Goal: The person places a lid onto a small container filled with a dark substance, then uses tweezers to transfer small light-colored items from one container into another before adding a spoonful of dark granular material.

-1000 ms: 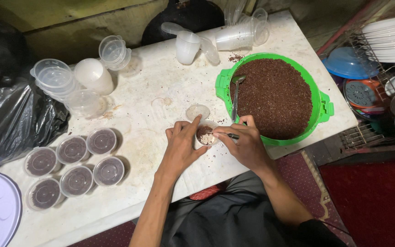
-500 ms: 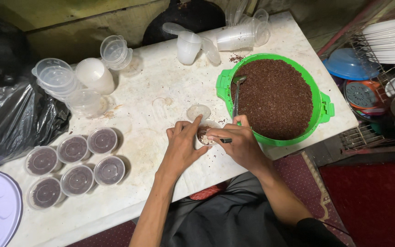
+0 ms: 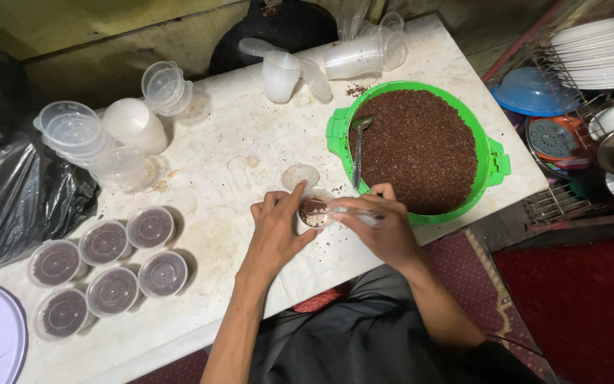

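Note:
My left hand (image 3: 276,229) wraps around a small clear plastic cup (image 3: 313,212) that holds dark brown grains, standing near the front edge of the white table (image 3: 236,142). My right hand (image 3: 380,227) holds a clear lid (image 3: 349,211) over the cup's right side. A loose clear lid (image 3: 300,175) lies on the table just behind the cup. To the right sits a green basin (image 3: 494,158) full of the same brown grains, with a metal spoon (image 3: 358,146) resting in its left edge.
Several lidded filled cups (image 3: 108,263) stand grouped at the front left. Stacks of empty clear cups and lids (image 3: 79,135) sit at the back left, more cups (image 3: 349,57) lie at the back. A black plastic bag (image 3: 15,199) is left; a dish rack with plates (image 3: 598,64) is right.
My right hand has shifted slightly down and right with the lid over the cup. My left hand keeps its hold on the cup.

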